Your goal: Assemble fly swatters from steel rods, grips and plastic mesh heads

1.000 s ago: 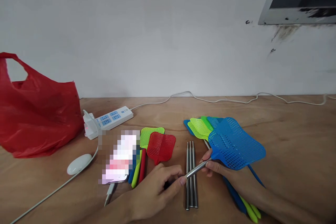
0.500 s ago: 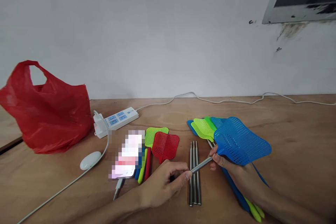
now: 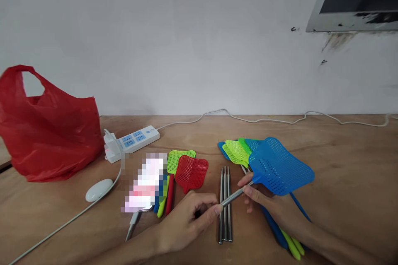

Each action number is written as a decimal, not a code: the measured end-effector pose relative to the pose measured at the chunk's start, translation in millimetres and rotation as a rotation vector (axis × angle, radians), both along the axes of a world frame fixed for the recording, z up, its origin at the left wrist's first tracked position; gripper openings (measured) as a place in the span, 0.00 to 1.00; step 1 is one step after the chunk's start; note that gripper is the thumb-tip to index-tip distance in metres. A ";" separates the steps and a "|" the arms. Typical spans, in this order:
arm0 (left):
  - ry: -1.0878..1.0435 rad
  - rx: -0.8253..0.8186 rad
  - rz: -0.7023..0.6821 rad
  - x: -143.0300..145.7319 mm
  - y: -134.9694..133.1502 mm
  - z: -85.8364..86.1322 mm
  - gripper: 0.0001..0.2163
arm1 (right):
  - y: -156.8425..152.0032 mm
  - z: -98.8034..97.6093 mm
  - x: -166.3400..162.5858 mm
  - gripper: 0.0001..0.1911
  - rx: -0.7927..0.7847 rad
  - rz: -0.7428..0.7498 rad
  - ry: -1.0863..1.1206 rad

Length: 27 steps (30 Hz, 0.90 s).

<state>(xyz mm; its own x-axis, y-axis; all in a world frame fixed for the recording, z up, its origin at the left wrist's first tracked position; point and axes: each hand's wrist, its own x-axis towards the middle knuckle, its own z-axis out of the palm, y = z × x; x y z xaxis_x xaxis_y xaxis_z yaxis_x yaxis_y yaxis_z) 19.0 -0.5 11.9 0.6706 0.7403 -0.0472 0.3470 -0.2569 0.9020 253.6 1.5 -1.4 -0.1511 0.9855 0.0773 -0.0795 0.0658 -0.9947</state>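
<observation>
Left hand (image 3: 186,221) pinches the metal rod (image 3: 233,196) over 3 loose rods (image 3: 224,207); right hand (image 3: 264,198) grips the blue swatter head (image 3: 280,167) at its neck. Bare worktop (image 3: 348,174) lies right.

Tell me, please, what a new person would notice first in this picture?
Probably the blue fly swatter, held above the wooden table at centre right: the right hand pinches its neck while the left hand holds the metal rod joined to it. Next, the big red plastic bag at far left.
</observation>
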 end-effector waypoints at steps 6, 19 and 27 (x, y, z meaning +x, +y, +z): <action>-0.037 -0.034 -0.046 3.3 -0.7 -4.3 0.23 | -2.3 -3.1 0.1 0.15 -0.053 0.033 0.067; -0.086 -0.107 -0.015 2.4 6.2 3.6 0.25 | 14.2 12.1 4.0 0.22 -0.115 -0.141 0.192; -0.065 -0.133 -0.028 -0.4 5.6 8.8 0.26 | 13.6 20.5 6.5 0.25 -0.159 -0.152 0.204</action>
